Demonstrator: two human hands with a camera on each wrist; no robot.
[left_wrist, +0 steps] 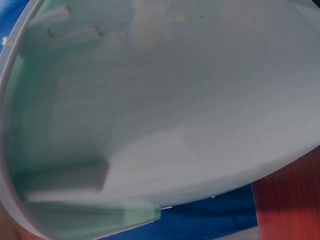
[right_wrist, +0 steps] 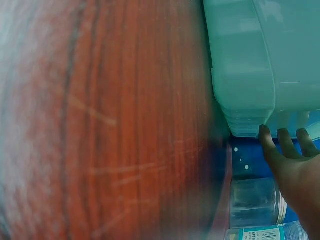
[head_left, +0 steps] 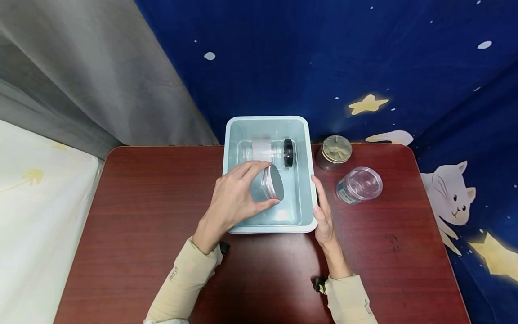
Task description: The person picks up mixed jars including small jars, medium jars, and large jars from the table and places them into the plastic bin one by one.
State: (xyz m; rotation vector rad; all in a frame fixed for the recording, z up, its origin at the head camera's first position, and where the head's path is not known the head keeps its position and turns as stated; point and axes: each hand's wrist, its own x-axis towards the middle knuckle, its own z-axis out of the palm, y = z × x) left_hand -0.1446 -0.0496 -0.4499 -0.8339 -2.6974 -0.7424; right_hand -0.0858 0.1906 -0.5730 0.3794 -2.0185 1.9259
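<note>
My left hand [head_left: 238, 191] grips a clear jar with a silver lid [head_left: 276, 182] between thumb and fingers, tilted on its side over the pale blue plastic bin [head_left: 267, 228]. Behind it, a clear jar with a black lid [head_left: 288, 154] lies sideways in the bin, a whitish label [head_left: 262, 150] around its body. At the bin's right side, my right hand [head_left: 323, 218] rests against the wall and rim. Its extended fingers [right_wrist: 287, 145] touch the outside wall in the right wrist view. The left wrist view is mostly blurred bin wall [left_wrist: 150, 115]; the held jar cannot be made out there.
Right of the bin stand a jar with a gold-coloured lid [head_left: 337, 150] and a clear jar with a transparent lid and blue-green label [head_left: 360, 186]. They rest on a red-brown wooden table [head_left: 154, 198]. A dark blue curtain [head_left: 259, 54] hangs along its back edge.
</note>
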